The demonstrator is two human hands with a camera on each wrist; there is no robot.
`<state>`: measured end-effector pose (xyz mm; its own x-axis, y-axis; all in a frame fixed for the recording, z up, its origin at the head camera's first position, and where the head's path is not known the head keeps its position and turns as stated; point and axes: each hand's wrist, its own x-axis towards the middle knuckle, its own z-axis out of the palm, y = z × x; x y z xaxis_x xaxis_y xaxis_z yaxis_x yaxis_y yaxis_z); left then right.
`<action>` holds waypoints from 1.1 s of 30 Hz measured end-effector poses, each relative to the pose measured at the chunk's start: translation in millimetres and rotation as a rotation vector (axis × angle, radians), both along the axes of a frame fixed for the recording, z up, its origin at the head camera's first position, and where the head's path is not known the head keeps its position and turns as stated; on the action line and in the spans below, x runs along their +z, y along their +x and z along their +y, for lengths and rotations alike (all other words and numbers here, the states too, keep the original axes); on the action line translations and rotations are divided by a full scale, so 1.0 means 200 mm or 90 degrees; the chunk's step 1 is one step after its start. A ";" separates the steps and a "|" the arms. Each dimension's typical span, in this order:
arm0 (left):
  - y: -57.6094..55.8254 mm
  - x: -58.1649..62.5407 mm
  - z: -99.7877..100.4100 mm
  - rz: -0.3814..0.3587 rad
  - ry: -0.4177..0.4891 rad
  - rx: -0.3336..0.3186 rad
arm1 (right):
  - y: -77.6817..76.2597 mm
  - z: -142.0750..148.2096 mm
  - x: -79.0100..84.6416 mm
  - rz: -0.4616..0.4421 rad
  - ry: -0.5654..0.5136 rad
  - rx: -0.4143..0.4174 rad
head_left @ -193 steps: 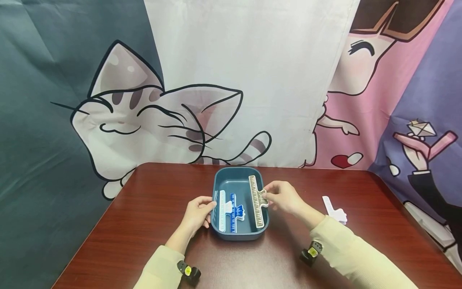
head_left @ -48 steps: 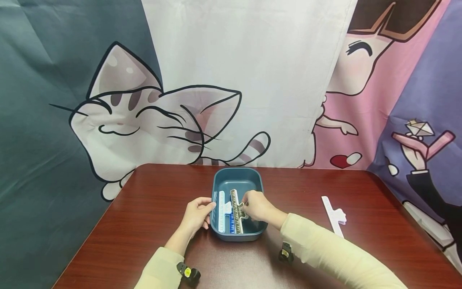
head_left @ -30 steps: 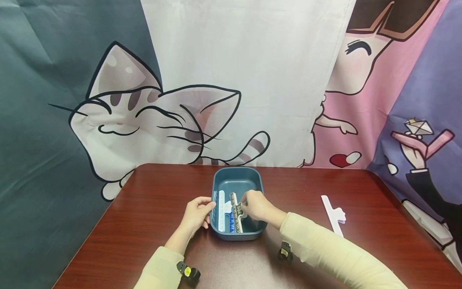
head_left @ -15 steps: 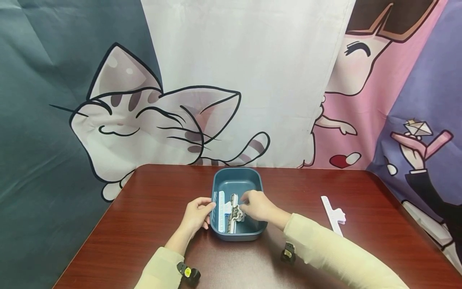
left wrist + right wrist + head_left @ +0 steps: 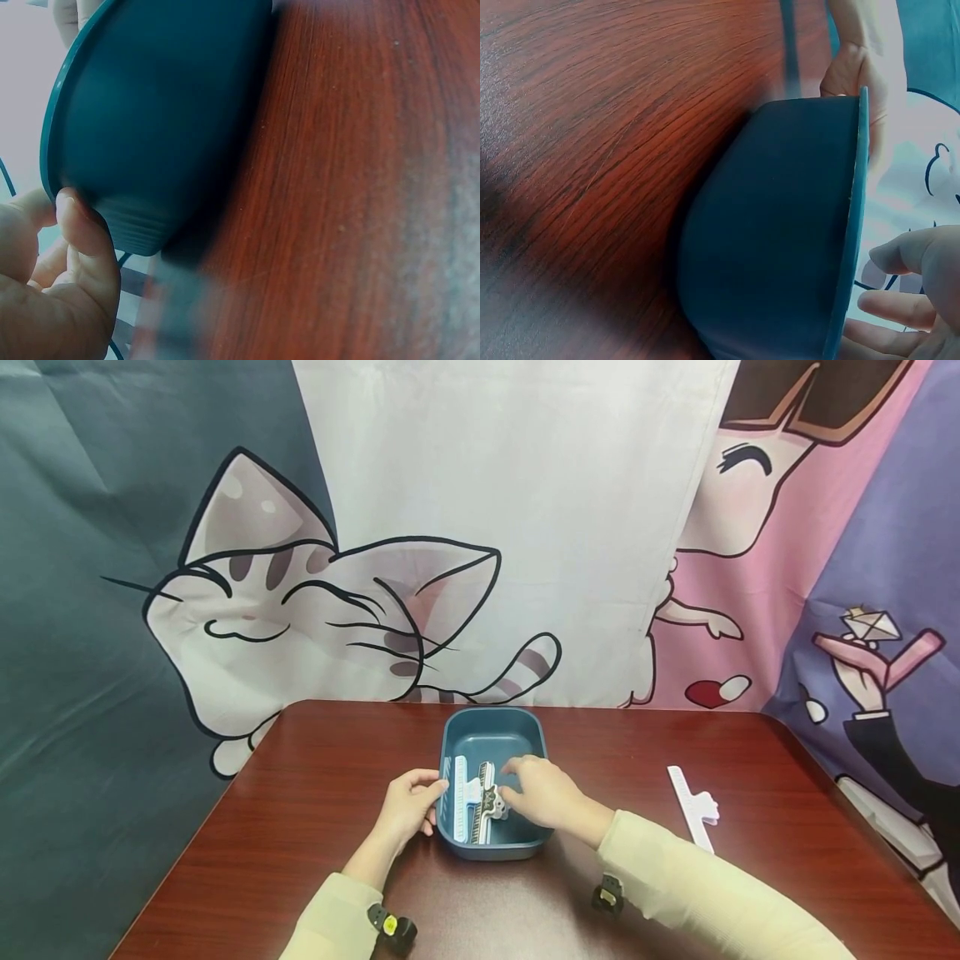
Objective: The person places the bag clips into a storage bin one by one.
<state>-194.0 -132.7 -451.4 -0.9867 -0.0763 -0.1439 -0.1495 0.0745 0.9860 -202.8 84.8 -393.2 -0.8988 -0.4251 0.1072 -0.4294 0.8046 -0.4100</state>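
A blue-grey plastic box (image 5: 492, 852) stands on the table. My left hand (image 5: 406, 803) pinches its left rim; in the left wrist view the thumb (image 5: 88, 236) lies against the outer wall. Inside, a pale blue ruler clip (image 5: 461, 802) lies along the left side. Next to it lies a dark ruler clip (image 5: 489, 800) with a black patterned grip, and the blue clip seen earlier is now hidden. My right hand (image 5: 553, 795) hovers over the box's right side, fingers apart and holding nothing, thumb right at the dark clip's grip.
A white ruler clip (image 5: 695, 810) lies on the reddish-brown table (image 5: 322, 752), right of the box and beyond my right sleeve. A cartoon-printed curtain (image 5: 525, 527) hangs behind the table's far edge.
My right hand brought the dark clip leftward from the box's right side onto the blue one, tipped it flat, then let go and drew slightly right. My left hand has stayed on the rim.
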 end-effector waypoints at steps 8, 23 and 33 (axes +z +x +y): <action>0.04 0.08 0.02 0.003 -0.002 -0.002 | 0.02 0.02 0.00 0.056 0.039 0.014; 0.01 0.03 0.01 -0.008 -0.015 0.005 | 0.03 0.09 -0.02 0.125 0.095 0.037; 0.01 0.02 0.00 -0.004 -0.003 -0.001 | 0.05 0.14 -0.01 0.078 0.098 0.009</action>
